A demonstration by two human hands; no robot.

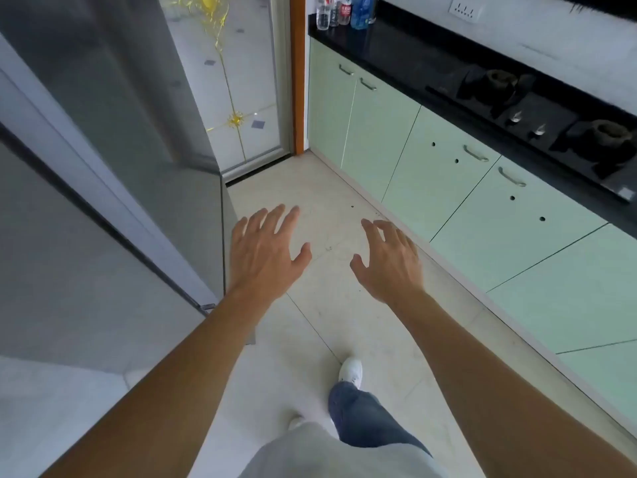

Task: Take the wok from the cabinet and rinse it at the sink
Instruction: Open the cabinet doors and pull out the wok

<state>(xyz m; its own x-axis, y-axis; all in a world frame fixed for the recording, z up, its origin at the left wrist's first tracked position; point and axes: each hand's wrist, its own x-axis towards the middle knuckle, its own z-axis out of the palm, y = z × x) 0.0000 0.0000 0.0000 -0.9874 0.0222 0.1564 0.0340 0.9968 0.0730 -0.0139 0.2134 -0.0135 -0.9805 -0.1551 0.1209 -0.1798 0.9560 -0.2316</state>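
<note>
My left hand (267, 251) and my right hand (387, 258) are both stretched out in front of me over the pale tiled floor, palms down, fingers spread, holding nothing. A row of pale green cabinet doors (444, 174) with metal handles runs along the right, all of them closed. My right hand is nearer to them, still well apart from any handle. No wok and no sink are in view.
A black countertop (413, 46) tops the cabinets, with a gas hob (558, 129) set in it and several bottles (344, 10) at its far end. A tall grey fridge (113, 139) stands on the left. A glass sliding door (241, 81) closes the far end of the narrow aisle.
</note>
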